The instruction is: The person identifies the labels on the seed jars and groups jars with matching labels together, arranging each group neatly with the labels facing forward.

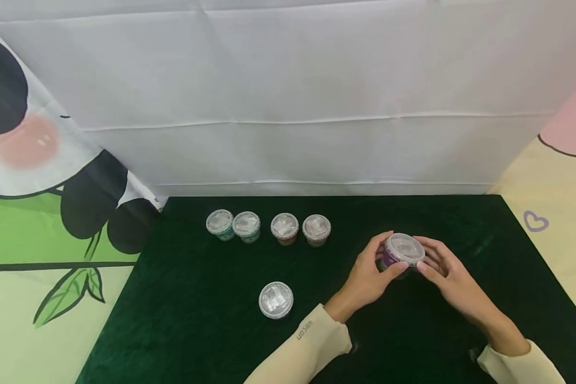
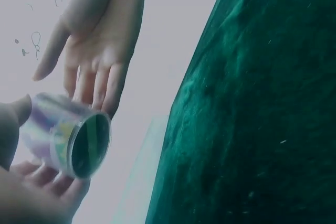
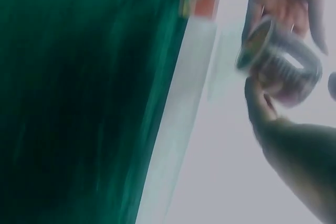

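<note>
Between my two hands, a clear plastic tub (image 1: 405, 247) with a round lid and a purple label is held above the green cloth. My left hand (image 1: 367, 274) grips its left side, thumb at the front and fingers behind. From the other side my right hand (image 1: 453, 280) holds it, thumb tip at the front edge and fingers around the far side. In the left wrist view the tub (image 2: 65, 135) lies tilted with its clear bottom towards the camera. The right wrist view shows the tub (image 3: 283, 64) blurred between both hands.
A single lidded tub (image 1: 276, 300) stands left of my left forearm. Towards the back of the green-covered table (image 1: 197, 320) stand two pairs of smaller tubs, one pair with teal contents (image 1: 247, 226), the other brownish (image 1: 285, 228). A white cloth wall (image 1: 288, 154) rises behind.
</note>
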A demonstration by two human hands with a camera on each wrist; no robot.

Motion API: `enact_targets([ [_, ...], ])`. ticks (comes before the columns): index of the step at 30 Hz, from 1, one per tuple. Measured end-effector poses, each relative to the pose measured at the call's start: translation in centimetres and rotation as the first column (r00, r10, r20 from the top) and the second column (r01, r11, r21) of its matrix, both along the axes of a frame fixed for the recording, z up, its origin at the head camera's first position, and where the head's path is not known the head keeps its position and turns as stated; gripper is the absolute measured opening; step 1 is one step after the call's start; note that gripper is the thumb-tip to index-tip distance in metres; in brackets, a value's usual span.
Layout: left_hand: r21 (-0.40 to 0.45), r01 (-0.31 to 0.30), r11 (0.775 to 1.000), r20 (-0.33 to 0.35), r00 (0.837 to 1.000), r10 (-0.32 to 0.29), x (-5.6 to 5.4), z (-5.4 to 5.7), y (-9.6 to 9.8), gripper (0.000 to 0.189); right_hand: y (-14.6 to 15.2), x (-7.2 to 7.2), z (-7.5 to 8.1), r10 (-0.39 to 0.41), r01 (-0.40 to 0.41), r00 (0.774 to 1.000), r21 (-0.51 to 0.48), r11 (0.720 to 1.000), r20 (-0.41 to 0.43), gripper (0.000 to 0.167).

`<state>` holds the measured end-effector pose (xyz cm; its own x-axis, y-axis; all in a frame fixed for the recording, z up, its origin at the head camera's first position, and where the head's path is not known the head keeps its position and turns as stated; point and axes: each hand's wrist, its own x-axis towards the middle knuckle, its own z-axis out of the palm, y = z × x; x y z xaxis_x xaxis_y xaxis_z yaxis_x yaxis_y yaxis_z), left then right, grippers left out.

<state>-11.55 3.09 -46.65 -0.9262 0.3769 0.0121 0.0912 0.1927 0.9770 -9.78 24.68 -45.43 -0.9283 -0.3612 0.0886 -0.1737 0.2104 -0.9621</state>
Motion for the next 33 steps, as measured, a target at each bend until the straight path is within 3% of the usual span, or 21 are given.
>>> enact_targets([
  [4,0.023,-0.099,0.995,-0.007,0.995,0.099,1.1,0.3,-0.8,0.064,-2.3,0.6,0.1,-0.05,0.05,0.998,-0.009,0.999,0.049,0.051],
  [7,0.044,-0.131,0.99,-0.032,0.991,0.132,1.7,0.4,-1.4,0.061,-3.4,0.6,0.2,-0.064,0.067,0.993,-0.022,0.998,0.095,0.053],
  [11,0.063,-0.105,0.992,-0.043,0.993,0.108,2.4,0.5,-2.4,0.057,-4.0,0.7,0.2,-0.057,0.063,0.99,-0.044,0.997,0.131,0.052],
  [16,0.05,-0.062,0.997,-0.002,0.998,0.063,3.2,-0.1,-3.7,0.059,-4.6,1.1,0.2,-0.041,0.046,0.99,-0.033,0.998,0.136,0.05],
  [21,0.117,-0.143,0.983,0.008,0.99,0.143,3.9,-0.8,-4.2,0.057,-5.9,1.6,0.1,-0.074,0.07,0.99,0.033,0.997,0.123,0.051],
  [26,0.161,-0.231,0.96,0.038,0.973,0.228,4.4,-0.4,-4.1,0.055,-7.1,1.9,0.1,-0.097,0.088,0.983,0.062,0.994,0.158,0.052],
  [33,0.153,-0.176,0.972,0.065,0.984,0.168,4.3,0.4,-5.8,0.054,-7.6,1.6,0.7,-0.041,0.053,0.973,-0.047,0.998,0.228,0.051],
])
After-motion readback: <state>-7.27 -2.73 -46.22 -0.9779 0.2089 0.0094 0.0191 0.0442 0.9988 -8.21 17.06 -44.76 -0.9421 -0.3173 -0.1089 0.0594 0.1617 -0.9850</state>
